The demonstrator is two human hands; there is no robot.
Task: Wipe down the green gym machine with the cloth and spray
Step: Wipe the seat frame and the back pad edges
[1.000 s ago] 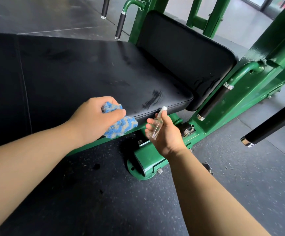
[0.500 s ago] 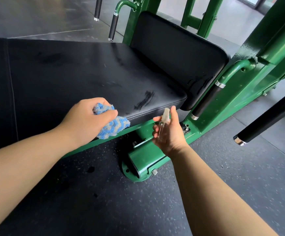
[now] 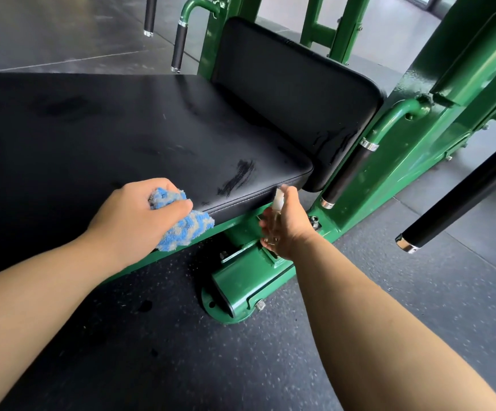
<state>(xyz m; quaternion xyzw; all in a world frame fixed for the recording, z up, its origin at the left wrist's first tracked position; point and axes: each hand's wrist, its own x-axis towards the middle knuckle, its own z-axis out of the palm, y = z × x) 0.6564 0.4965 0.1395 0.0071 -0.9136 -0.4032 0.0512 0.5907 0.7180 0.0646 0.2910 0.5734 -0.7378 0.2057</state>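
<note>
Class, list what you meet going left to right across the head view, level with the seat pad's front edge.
left hand → blue cloth → dark smear on the seat → spray bottle → black side grip → black bar

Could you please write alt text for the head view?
A person's left hand holds a blue cloth at the front edge of the black seat pad; the right hand holds a small spray bottle beside the green frame.
</note>
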